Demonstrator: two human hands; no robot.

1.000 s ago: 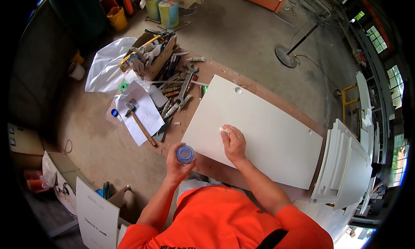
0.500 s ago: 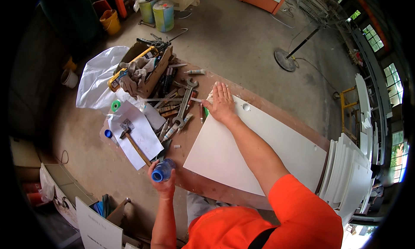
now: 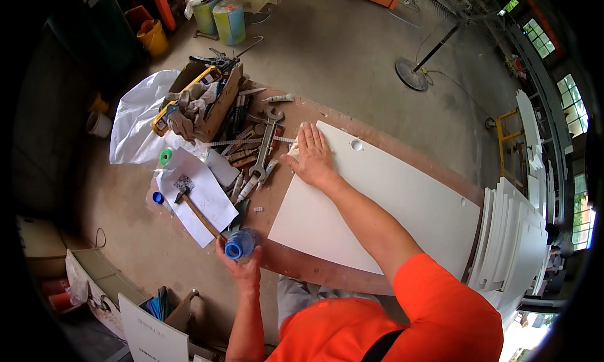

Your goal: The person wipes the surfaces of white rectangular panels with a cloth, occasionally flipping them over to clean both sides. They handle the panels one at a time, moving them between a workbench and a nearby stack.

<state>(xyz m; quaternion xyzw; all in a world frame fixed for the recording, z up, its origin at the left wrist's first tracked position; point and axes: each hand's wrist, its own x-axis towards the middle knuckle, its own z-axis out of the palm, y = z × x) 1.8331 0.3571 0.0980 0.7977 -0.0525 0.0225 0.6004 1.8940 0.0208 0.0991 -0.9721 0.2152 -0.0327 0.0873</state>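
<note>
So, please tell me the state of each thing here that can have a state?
Blue bottle: held in left hand, no cap visible.
White panel: lying flat on bench, right hand pressing its corner.
Hammer: lying on paper.
Spanner: lying loose.
Cardboard box: open, full.

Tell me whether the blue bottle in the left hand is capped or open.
Cannot tell for sure. The left hand holds the blue bottle with its top toward the camera; that end looks blue and closed, but too small to confirm.

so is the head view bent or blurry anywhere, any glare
Head view: strong fisheye bend with a black rim; the white panel edges curve. Even daylight, no harsh glare; windows at right are bright. Right hand and left hand with the blue bottle look sharp.
</note>
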